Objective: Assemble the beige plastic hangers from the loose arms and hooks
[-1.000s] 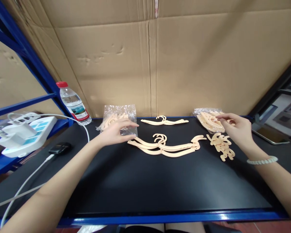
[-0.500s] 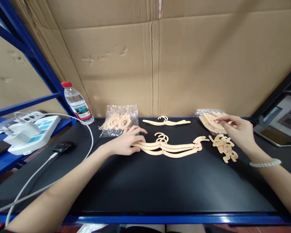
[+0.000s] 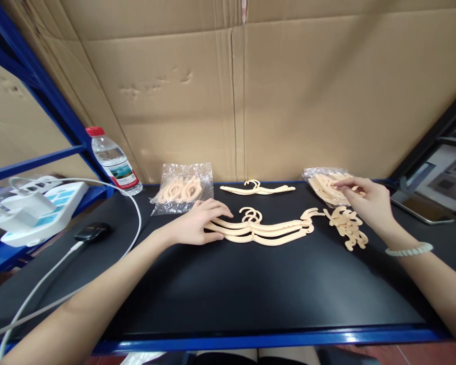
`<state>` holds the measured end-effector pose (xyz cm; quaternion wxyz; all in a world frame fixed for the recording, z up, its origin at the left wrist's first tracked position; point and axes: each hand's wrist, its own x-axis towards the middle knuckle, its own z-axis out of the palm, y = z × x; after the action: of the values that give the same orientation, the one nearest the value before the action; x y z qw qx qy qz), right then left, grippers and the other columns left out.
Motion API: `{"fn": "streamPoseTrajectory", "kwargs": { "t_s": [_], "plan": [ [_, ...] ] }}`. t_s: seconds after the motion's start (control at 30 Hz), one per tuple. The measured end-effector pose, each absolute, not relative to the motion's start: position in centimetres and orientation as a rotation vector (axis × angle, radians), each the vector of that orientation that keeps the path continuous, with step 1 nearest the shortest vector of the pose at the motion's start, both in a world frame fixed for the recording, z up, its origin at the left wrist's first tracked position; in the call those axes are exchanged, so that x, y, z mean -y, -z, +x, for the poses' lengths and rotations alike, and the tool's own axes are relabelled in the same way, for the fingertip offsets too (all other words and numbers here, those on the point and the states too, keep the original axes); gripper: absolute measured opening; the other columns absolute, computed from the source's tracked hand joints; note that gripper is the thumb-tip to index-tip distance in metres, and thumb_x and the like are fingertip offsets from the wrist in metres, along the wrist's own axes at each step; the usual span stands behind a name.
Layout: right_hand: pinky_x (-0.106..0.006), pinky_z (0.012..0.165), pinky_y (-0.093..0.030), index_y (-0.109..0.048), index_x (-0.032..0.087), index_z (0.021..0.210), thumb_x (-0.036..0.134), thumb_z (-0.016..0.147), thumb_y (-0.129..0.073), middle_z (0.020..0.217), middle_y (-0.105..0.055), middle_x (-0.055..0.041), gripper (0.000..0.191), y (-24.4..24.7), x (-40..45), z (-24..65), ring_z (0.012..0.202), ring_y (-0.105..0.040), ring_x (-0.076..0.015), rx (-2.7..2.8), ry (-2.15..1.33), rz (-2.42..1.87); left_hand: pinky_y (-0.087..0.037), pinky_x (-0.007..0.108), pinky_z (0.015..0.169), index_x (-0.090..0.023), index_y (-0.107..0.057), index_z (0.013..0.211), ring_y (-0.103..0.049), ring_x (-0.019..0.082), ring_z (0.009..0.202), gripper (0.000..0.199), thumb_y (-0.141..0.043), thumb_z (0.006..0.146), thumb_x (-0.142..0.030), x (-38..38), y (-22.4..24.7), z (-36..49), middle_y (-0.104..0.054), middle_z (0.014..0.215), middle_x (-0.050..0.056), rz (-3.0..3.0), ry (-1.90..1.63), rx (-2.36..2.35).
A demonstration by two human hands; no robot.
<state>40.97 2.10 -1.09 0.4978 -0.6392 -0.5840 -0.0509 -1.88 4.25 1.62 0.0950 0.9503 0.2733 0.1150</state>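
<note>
My left hand (image 3: 203, 223) rests on the left ends of several cream folding hangers (image 3: 277, 234), its fingers apart and touching the arms. Their hooks point up to the back. My right hand (image 3: 359, 195) is at a clear bag of cream pieces (image 3: 323, 183), thumb and forefinger pinched together over its right part; whether they grip anything is too small to tell. Just below this hand lies a pile of loose cream hooks (image 3: 347, 225). One folded hanger (image 3: 257, 190) lies alone near the cardboard.
Another clear bag of cream parts (image 3: 180, 191) lies behind my left hand. A water bottle (image 3: 117, 165), white power strip (image 3: 51, 210), black device (image 3: 93, 231) and cables are on the left. A tablet (image 3: 421, 210) lies right. Cardboard (image 3: 167, 101) stands behind the black table (image 3: 258, 294).
The view has shifted slightly. The fingers of my left hand have spread, and the hanger arms under them are fanned further apart. My right hand stays at the bag.
</note>
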Motion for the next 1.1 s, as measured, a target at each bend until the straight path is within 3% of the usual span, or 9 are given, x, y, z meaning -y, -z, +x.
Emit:
{"fn": "streamPoseTrajectory", "kwargs": {
  "t_s": [0.2,0.37,0.7,1.1],
  "plan": [
    [-0.034,0.062,-0.042,-0.074,0.018,0.080,0.033,0.071,-0.053,0.082,-0.073,-0.0082,0.027,1.1,-2.1,41.2,0.064,-0.056,-0.0202,1.398,0.142,-1.547,-0.046,0.041,0.093,-0.019,-0.063,0.107,-0.060,0.024,0.104,0.019,-0.058,0.090,-0.025,-4.9,-1.5,-1.6,-0.067,0.108,0.009,2.850,-0.837,-0.812],
    [-0.033,0.060,-0.041,-0.074,0.017,0.081,0.032,0.071,-0.053,0.080,-0.072,-0.0082,0.028,1.2,-2.2,41.6,0.062,-0.054,-0.0195,1.371,0.159,-1.560,-0.050,0.041,0.084,-0.019,-0.067,0.095,-0.064,0.023,0.090,0.011,-0.059,0.089,-0.022,-5.0,-1.7,-1.6,-0.071,0.093,0.008,2.831,-1.133,-0.825],
    [-0.032,0.058,-0.040,-0.074,0.019,0.077,0.030,0.070,-0.053,0.071,-0.070,-0.0060,0.024,1.3,-2.4,41.8,0.058,-0.054,-0.0187,1.333,0.168,-1.584,-0.051,0.039,0.078,-0.019,-0.067,0.088,-0.067,0.021,0.080,0.009,-0.060,0.086,-0.015,-4.7,-1.8,-1.4,-0.072,0.083,0.006,2.854,-1.436,-0.822],
    [-0.032,0.061,-0.044,-0.072,0.020,0.075,0.029,0.071,-0.053,0.069,-0.069,-0.0056,0.021,1.7,-2.9,42.5,0.060,-0.057,-0.0194,1.293,0.283,-1.511,-0.048,0.036,0.076,-0.019,-0.065,0.086,-0.067,0.020,0.079,0.009,-0.060,0.086,-0.012,-4.0,-2.1,-1.1,-0.073,0.082,0.004,2.978,-1.512,-0.785]
  ]
}}
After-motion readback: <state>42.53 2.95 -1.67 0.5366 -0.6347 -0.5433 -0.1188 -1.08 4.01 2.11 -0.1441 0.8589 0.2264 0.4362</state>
